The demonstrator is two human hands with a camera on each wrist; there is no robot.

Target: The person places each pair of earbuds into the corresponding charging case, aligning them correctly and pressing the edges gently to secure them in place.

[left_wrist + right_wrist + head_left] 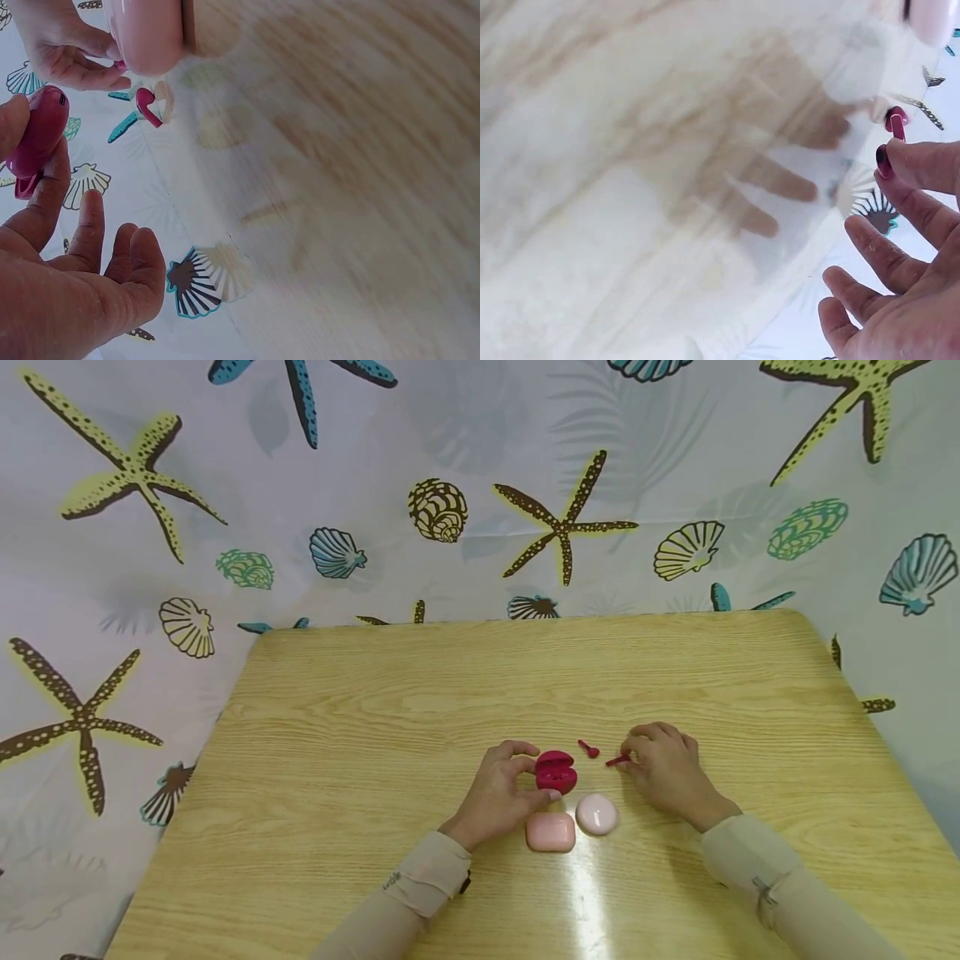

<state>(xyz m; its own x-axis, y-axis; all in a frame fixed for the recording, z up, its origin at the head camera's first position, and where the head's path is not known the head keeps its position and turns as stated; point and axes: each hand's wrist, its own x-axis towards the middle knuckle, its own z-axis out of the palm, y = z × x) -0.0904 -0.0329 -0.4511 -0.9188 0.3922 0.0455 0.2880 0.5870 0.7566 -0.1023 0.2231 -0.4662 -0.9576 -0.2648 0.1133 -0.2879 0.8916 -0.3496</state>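
A crimson earbud case (556, 777) stands with its lid raised on the wooden table. My left hand (495, 793) grips it from the left, thumb at the near side and fingers behind; the left wrist view shows the case (41, 135) between thumb and index finger. To the right, my right hand (667, 772) pinches a crimson earbud (617, 761) between thumb and index finger, its stem pointing left. The other fingers spread loosely in the right wrist view. A second crimson earbud (591, 751) lies on the table between the case and the right hand.
Just in front of the crimson case sit a closed, rounded-rectangular pink case (551, 832) and a round pale pink case (597, 815), side by side. The wooden table (360, 710) reaches back to a curtain (465, 577) printed with shells and starfish.
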